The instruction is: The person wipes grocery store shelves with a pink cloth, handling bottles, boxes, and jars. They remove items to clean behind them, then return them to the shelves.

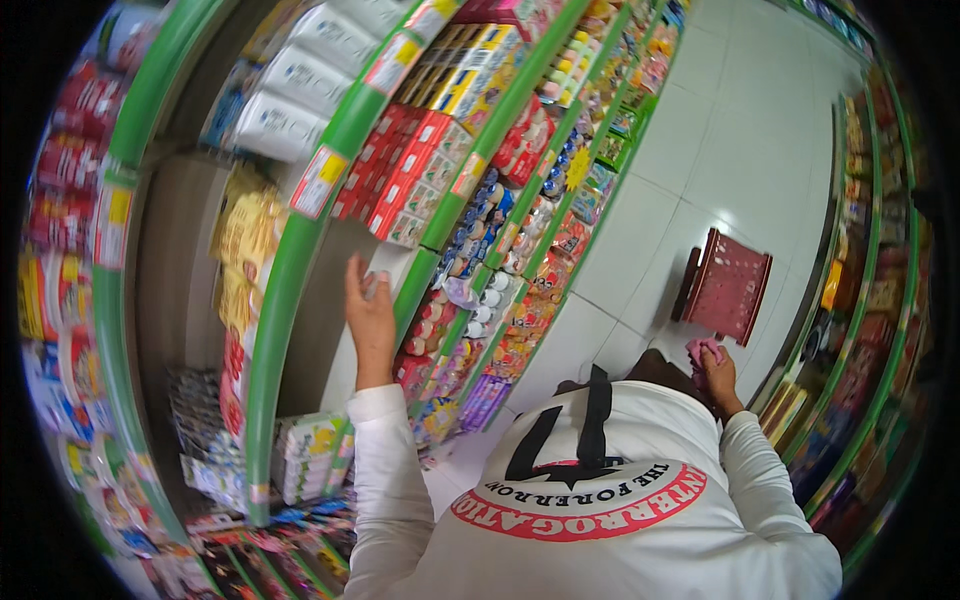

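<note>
My left hand (370,313) is raised at the shelf unit on the left, fingers apart and nothing in it. It is over a bare stretch of white shelf (345,360), below the red cartons (420,176) stacked further along that shelf. In my right hand (718,375), low by my right side, is a crumpled pink cloth (703,352). Just beyond the cloth a dark red plastic stool (729,286) stands on the tiled floor; whether the cloth touches it I cannot tell.
Green-edged shelves (274,315) with price tags carry yellow bags (251,232), white packs (281,124) and small bottles (487,300). Pale floor tiles (682,150) run along the aisle. Another stocked shelf unit (862,300) lines the right side, close to my right arm.
</note>
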{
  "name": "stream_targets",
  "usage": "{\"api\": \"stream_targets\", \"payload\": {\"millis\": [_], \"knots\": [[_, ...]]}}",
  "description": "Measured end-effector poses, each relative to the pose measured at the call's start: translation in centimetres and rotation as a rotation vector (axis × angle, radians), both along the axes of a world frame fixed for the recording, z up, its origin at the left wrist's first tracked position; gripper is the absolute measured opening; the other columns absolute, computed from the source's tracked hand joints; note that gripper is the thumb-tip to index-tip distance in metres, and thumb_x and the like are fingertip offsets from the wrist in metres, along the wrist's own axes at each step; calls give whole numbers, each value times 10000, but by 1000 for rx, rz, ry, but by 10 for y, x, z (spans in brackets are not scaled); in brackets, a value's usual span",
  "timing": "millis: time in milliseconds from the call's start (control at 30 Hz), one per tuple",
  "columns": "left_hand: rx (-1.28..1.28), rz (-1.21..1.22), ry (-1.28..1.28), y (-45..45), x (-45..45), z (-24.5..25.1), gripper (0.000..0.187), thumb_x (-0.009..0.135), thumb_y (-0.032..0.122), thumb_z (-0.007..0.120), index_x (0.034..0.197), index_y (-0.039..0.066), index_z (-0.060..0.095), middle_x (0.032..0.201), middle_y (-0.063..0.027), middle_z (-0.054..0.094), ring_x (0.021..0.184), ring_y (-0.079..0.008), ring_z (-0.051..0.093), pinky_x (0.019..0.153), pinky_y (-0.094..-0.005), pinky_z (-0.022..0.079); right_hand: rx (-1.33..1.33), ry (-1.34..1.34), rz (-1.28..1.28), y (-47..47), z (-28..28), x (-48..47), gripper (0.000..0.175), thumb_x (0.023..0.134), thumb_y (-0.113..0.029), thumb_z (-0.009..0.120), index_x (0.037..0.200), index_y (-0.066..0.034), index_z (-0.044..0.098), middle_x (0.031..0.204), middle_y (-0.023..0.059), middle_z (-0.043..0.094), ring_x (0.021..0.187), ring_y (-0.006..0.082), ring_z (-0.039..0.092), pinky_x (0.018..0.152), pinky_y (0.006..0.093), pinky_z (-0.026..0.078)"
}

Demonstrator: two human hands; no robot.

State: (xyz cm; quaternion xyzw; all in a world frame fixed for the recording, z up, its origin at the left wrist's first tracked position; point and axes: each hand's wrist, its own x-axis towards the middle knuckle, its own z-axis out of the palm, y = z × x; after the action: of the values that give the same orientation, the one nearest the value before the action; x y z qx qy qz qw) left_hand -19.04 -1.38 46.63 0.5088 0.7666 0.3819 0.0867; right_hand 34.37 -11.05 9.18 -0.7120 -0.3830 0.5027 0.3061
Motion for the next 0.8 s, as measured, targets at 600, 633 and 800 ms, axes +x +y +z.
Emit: {"api": "stream_targets", "payload": {"millis": [600,633,800], "knots": [[139,-12,-1484,140,-239,-46,288,896,248,682,1097,42,659,1041,-106,711,966,-282,673,842,-446,582,-77,-20,-411,-76,47,38,310,966,-325,610,998,-17,621,839,66,648,707,146,591,643,296,496],[122,-17,-1559,139,-237,-47,281,894,245,686,1082,39,661,1014,-109,715,937,-287,678,825,-448,585,-110,-91,-390,-76,52,41,321,962,-334,613,999,-15,622,849,72,649,721,153,596,658,303,498],[214,136,-1641,131,-209,-35,287,888,235,670,1062,7,654,1061,-155,699,986,-321,660,864,-481,564,-37,-258,-328,-71,64,45,388,939,-386,627,975,0,632,883,153,675,782,228,624,734,376,499]]}}
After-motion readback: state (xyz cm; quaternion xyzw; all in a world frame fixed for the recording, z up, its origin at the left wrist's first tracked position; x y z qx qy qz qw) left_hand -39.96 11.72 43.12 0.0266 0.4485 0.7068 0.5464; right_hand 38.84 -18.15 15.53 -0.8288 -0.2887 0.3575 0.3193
